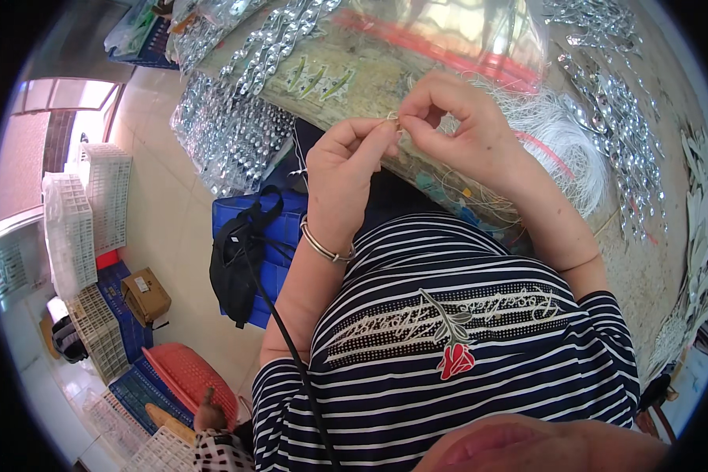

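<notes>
My left hand and my right hand meet fingertip to fingertip above the near edge of the worktable. Each pinches thumb against forefinger on something tiny. A pale, thin strand shows at the fingertips, but what they hold is too small to make out. Just right of my right hand lies a loose bundle of white thread. Beyond my left hand, several small green fish-shaped pieces rest on the table.
Shiny silver twisted strips hang over the table's left edge; more silver pieces lie at right. A clear plastic bag is at the back. A black bag, crates, a cardboard box and another person's hand are at left.
</notes>
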`<control>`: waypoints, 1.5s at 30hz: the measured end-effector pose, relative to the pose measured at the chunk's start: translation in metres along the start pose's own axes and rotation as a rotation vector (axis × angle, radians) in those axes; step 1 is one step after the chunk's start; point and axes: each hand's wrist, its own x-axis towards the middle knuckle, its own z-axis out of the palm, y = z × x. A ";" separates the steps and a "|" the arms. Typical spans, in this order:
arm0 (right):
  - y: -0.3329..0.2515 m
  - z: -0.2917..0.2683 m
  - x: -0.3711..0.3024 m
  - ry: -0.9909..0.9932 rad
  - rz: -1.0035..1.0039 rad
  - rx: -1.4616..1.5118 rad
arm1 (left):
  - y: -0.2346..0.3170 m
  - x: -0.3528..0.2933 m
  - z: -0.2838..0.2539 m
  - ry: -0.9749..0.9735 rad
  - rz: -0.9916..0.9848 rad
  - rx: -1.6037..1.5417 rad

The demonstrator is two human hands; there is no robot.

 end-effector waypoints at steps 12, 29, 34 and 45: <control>0.004 0.000 0.002 -0.137 0.227 0.258 | 0.000 -0.002 0.001 0.031 0.041 -0.004; 0.004 -0.001 0.004 -0.113 0.178 0.340 | -0.008 0.002 -0.007 -0.029 0.026 0.082; 0.003 0.000 0.005 -0.091 0.127 0.283 | -0.012 0.003 -0.009 -0.050 0.076 0.058; -0.002 -0.002 0.004 -0.112 0.223 0.548 | 0.000 -0.005 -0.008 -0.045 0.044 0.102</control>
